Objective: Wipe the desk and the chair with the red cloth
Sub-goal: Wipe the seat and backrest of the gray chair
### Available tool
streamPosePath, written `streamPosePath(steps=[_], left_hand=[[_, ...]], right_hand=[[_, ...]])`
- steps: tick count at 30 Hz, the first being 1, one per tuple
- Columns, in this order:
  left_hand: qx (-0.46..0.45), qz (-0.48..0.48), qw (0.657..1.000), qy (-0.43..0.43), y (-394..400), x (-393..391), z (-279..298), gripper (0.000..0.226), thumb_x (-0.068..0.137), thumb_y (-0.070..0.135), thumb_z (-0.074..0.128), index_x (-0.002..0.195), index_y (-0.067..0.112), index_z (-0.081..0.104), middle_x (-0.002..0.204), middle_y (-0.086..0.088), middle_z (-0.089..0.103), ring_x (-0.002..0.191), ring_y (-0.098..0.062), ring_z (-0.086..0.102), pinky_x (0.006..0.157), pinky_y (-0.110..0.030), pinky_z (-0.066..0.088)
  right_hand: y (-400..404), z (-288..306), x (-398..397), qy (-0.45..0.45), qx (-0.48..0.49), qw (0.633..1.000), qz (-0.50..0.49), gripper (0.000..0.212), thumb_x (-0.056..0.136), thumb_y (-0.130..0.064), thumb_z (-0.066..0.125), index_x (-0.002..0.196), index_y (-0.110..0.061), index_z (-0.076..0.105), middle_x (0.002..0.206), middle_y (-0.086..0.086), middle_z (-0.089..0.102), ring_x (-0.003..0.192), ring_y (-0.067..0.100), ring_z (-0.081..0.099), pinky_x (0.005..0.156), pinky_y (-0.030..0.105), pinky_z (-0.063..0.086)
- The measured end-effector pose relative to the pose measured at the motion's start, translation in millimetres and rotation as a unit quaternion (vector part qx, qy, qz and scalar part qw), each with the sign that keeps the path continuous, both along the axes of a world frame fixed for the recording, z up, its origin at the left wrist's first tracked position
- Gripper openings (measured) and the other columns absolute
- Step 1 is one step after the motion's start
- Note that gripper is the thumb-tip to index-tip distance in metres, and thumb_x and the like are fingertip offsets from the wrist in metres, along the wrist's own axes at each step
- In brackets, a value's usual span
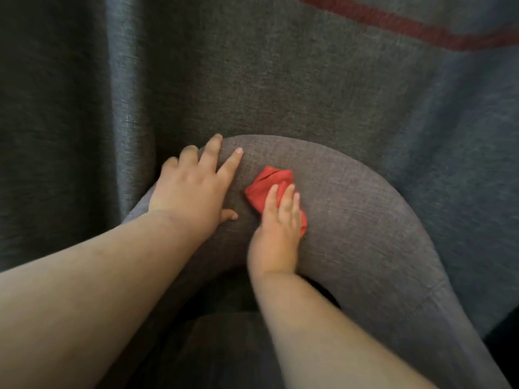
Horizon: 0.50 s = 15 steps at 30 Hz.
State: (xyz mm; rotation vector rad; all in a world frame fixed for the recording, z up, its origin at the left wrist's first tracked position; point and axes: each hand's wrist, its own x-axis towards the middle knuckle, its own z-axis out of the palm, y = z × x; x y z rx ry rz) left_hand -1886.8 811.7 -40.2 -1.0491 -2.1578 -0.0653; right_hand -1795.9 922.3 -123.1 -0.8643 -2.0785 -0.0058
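The grey fabric chair (365, 220) fills the lower middle, its curved backrest arching across the view. A crumpled red cloth (266, 186) lies on top of the backrest. My right hand (278, 231) presses down on the cloth with the fingers laid over it. My left hand (193, 189) rests flat on the backrest just left of the cloth, fingers spread, holding nothing. The chair's dark seat (224, 346) shows between my forearms at the bottom. The desk is out of view.
A dark grey curtain (252, 66) hangs close behind the chair and fills the upper view in folds. A dark red stripe (407, 26) crosses it at the top right.
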Motion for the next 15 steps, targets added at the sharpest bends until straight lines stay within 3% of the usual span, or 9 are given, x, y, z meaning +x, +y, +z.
streamPosePath(steps=[3, 5, 7, 9, 11, 15], left_hand=[[-0.008, 0.000, 1.000, 0.004, -0.5, -0.7, 1.0, 0.117, 0.065, 0.076, 0.064, 0.154, 0.031, 0.004, 0.162, -0.013, 0.012, 0.130, -0.038, 0.037, 0.092, -0.048, 0.042], [-0.017, 0.004, 1.000, 0.003, -1.1, 0.0, 1.3, 0.119, 0.065, 0.076, 0.065, 0.155, 0.031, 0.001, 0.163, -0.014, 0.009, 0.132, -0.038, 0.036, 0.094, -0.048, 0.042], [-0.020, 0.007, 1.000, 0.003, -1.3, 1.4, 1.5, 0.122, 0.065, 0.078, 0.064, 0.154, 0.031, -0.004, 0.163, -0.014, 0.006, 0.133, -0.038, 0.034, 0.096, -0.048, 0.041], [-0.020, 0.007, 1.000, -0.003, -2.1, 2.3, 2.1, 0.123, 0.065, 0.080, 0.062, 0.154, 0.031, -0.006, 0.163, -0.013, 0.004, 0.134, -0.037, 0.033, 0.097, -0.048, 0.041], [-0.016, 0.005, 1.000, -0.008, -3.0, 2.6, 2.6, 0.122, 0.065, 0.079, 0.063, 0.154, 0.031, -0.007, 0.163, -0.013, 0.004, 0.135, -0.038, 0.032, 0.098, -0.048, 0.041], [-0.016, -0.002, 1.000, -0.009, -3.5, 2.1, 2.1, 0.121, 0.067, 0.078, 0.063, 0.154, 0.030, -0.006, 0.163, -0.014, 0.005, 0.135, -0.039, 0.033, 0.098, -0.049, 0.040]], right_hand=[[-18.6, -29.0, 7.0, -0.082, 0.019, 0.996, 0.039, 0.086, 0.078, 0.000, 0.064, 0.153, -0.015, 0.026, 0.161, 0.019, 0.024, 0.147, 0.036, 0.024, 0.115, 0.047, 0.019], [-6.1, -26.2, 27.2, -0.171, 0.053, 0.979, 0.095, 0.076, 0.082, -0.001, 0.053, 0.153, -0.016, 0.029, 0.161, 0.017, 0.025, 0.147, 0.036, 0.024, 0.115, 0.050, 0.025], [19.9, -6.0, 53.3, -0.291, 0.138, 0.937, 0.132, 0.066, 0.086, -0.008, 0.035, 0.152, -0.019, 0.035, 0.160, 0.014, 0.030, 0.146, 0.036, 0.029, 0.114, 0.050, 0.034], [51.4, 17.5, 78.9, -0.361, 0.234, 0.894, 0.130, 0.060, 0.088, -0.013, 0.031, 0.146, -0.020, 0.046, 0.155, 0.012, 0.040, 0.140, 0.036, 0.039, 0.109, 0.050, 0.042], [76.7, 35.6, 102.0, -0.350, 0.252, 0.897, 0.095, 0.056, 0.090, -0.009, 0.038, 0.145, -0.018, 0.048, 0.154, 0.013, 0.041, 0.140, 0.038, 0.040, 0.107, 0.052, 0.043], [77.2, 38.3, 106.7, -0.174, 0.125, 0.976, -0.035, 0.080, 0.077, 0.010, 0.060, 0.150, -0.011, 0.036, 0.160, 0.019, 0.028, 0.146, 0.042, 0.025, 0.113, 0.054, 0.032]])
